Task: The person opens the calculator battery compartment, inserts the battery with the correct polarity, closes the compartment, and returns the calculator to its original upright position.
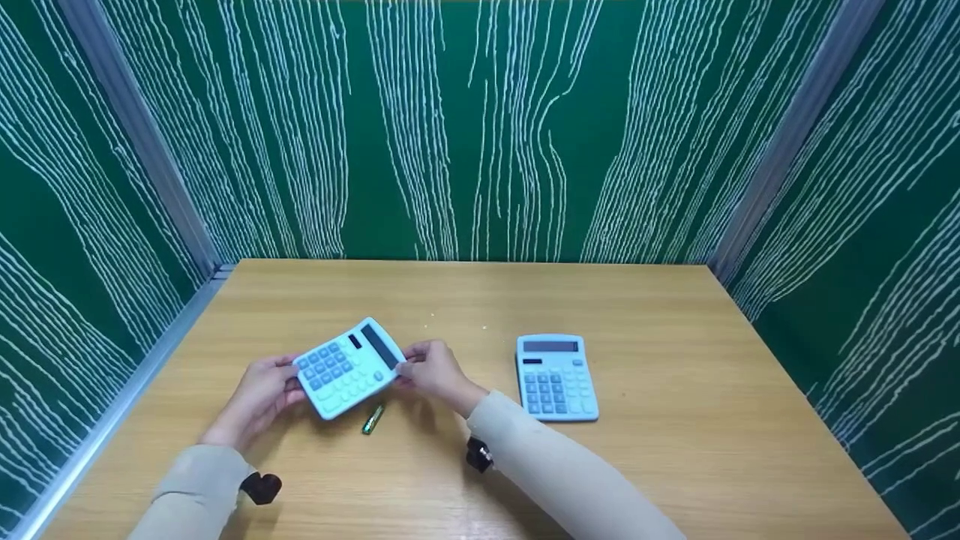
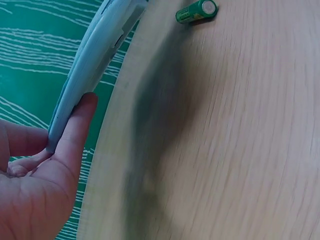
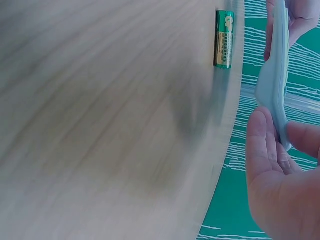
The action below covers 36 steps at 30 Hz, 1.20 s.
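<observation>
Calculator: we see it [image 1: 349, 367] lifted off the worktop [image 1: 675, 465] between the two hands, keys and display facing up, turned so that the display end points right and away from the person; the wrist views show it tilted, nearly edge-on.
Left hand: we find it [image 1: 262, 390] at the calculator's left, keypad end, pinching the edge with the thumb on one face and a finger along the other.
Right hand: we see it [image 1: 439, 371] at the calculator's right, display end, gripping the edge near the corner between thumb and fingers.
Battery: we make out one green battery [image 1: 373, 419] lying on the worktop, just to the near side of the calculator and apart from it; neither hand touches it.
Second calculator: we note a matching one [image 1: 557, 379] flat on the worktop, to the right of the first calculator and well apart, face up, display at its far end.
Specks: we spot a few tiny pale bits [image 1: 484, 328] on the worktop, beyond the calculator and to its right.
Sleeves: we see pale cuffs [image 1: 199, 480] on the calculator's near side, each with a black device [image 1: 261, 488].
Walls: we see green panels [image 1: 465, 210] with pale wavy lines beyond the calculator and to both sides.
</observation>
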### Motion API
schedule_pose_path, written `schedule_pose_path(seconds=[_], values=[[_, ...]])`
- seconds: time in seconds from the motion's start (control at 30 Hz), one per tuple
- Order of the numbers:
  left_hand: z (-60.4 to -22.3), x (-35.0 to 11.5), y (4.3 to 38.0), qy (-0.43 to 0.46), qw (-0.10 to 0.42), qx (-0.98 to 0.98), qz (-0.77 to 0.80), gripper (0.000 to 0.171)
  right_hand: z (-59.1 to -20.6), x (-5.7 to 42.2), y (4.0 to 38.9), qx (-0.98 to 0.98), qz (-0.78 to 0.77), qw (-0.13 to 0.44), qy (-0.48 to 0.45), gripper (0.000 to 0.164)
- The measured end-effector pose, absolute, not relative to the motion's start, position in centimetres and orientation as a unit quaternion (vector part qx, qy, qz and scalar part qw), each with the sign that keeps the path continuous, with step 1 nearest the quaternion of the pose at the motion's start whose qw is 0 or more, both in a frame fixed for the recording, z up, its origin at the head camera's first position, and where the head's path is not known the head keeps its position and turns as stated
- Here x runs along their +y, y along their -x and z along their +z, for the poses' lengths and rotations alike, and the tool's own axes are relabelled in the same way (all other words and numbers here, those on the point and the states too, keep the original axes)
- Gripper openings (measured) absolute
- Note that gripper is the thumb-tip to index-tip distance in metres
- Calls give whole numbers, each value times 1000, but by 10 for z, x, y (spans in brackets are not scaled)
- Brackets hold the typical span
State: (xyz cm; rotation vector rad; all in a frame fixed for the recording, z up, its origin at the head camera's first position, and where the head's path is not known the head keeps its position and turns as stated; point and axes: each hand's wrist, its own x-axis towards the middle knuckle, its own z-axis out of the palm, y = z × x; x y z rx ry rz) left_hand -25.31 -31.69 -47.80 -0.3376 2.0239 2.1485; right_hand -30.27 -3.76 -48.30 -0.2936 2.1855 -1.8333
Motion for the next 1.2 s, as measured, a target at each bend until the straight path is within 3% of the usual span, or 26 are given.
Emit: schedule_pose_path(seconds=[0.3,0.77,1.2], values=[[-470,-304,257,99,83,673,729,52,-479,-25,306,741,-648,147,91,18],[-460,-279,262,84,80,675,728,50,-470,-5,312,753,-635,136,105,36],[-453,-256,274,64,69,662,744,48,-461,19,318,768,-619,141,85,37]])
